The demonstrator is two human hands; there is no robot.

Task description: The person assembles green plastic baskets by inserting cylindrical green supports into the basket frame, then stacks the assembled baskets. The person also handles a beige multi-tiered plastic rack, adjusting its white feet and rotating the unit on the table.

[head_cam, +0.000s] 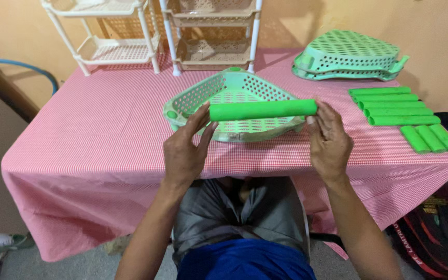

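Over the near edge of the surface [105, 129], which is draped in a red-and-white checked cloth, the head view shows a bright green plastic tube [263, 110] held level between both hands, just above a pale green perforated triangular plastic tray [224, 93] that lies on the cloth. The left hand [185, 150] pinches the tube's left end, thumb and fingers closed on it; the right hand [330, 140] has its fingertips clamped on the right end. As to progress, the green parts look barely begun: no tube appears fitted into the tray's corner sockets, a stack of matching pale green perforated trays [348, 57] waits upside down at the far right, five long green tubes [395, 106] lie side by side beside it, and three short green tubes [431, 138] lie nearer the edge. By contrast, two cream plastic tiered racks [156, 36] stand fully built at the back against the wall. So, judging from this, most of the green pieces remain loose and only the held tube is in play.
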